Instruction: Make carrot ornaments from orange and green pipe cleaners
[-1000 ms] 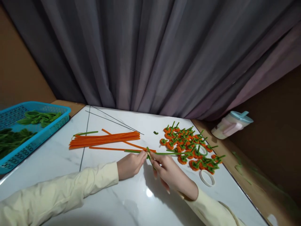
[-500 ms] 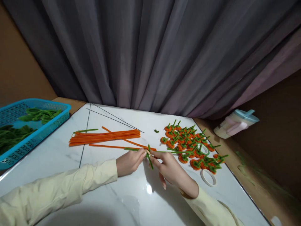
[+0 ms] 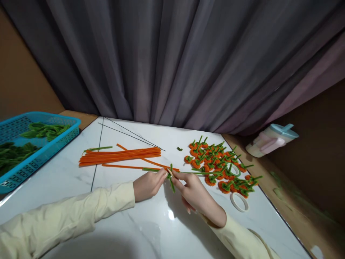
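Observation:
My left hand (image 3: 151,185) is closed in a pinch on green pipe cleaners (image 3: 172,185) that cross each other over the middle of the table. From the other side my right hand (image 3: 198,190) pinches the same crossing between thumb and fingertips, its lower fingers curled below. One green length sticks out left past my left hand, and a short piece stands up between the fingertips. Just behind the hands lies a bundle of orange pipe cleaners (image 3: 121,156), with a few loose strands beside it. Fingers hide the exact join.
Many small orange pumpkin shapes with green stems (image 3: 207,163) cluster at the right, near a white tape roll (image 3: 239,202) and a green-edged roll (image 3: 234,169). A blue basket (image 3: 72,131) holds green leaf shapes at left. Thin dark wires (image 3: 129,133) and a lidded cup (image 3: 269,142) are farther back.
Both hands stay at the crossing. The green pieces between the fingertips have turned slightly, and the lower fingers of my right hand have curled in a little.

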A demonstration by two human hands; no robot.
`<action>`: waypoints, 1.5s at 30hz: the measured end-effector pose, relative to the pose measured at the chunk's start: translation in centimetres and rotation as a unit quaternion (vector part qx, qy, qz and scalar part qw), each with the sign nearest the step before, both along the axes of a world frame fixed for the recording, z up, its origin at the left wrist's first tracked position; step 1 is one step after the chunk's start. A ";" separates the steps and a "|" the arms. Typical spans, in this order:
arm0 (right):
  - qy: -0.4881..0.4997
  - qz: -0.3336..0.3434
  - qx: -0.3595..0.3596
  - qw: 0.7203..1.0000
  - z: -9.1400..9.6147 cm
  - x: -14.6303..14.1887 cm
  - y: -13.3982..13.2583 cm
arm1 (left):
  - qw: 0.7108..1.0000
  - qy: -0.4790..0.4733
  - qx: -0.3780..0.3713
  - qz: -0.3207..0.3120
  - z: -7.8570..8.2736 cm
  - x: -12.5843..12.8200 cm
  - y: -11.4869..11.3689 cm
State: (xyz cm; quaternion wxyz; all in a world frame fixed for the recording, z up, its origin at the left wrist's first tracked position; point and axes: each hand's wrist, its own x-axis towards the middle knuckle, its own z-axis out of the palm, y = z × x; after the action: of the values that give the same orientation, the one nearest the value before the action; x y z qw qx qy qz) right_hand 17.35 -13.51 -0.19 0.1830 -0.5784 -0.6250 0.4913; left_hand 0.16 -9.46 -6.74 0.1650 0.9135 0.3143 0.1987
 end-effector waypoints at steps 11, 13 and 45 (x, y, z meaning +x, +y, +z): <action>-0.062 0.068 0.185 0.978 0.0 0.1 0.0 | 0.996 0.019 0.079 -0.031 0.3 0.0 0.0; -0.074 0.111 0.213 0.968 -0.1 0.7 0.3 | 0.997 0.006 0.069 -0.041 0.4 0.0 0.1; 0.005 0.037 0.045 0.998 1.0 0.8 0.3 | 0.701 -0.405 -0.587 0.011 1.6 1.1 0.0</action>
State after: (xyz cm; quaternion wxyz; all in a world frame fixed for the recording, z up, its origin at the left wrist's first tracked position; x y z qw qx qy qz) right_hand 18.14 -13.26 0.77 0.1942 -0.5432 -0.6667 0.4719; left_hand 1.26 -9.42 -5.11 0.7770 0.4593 0.2802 0.3267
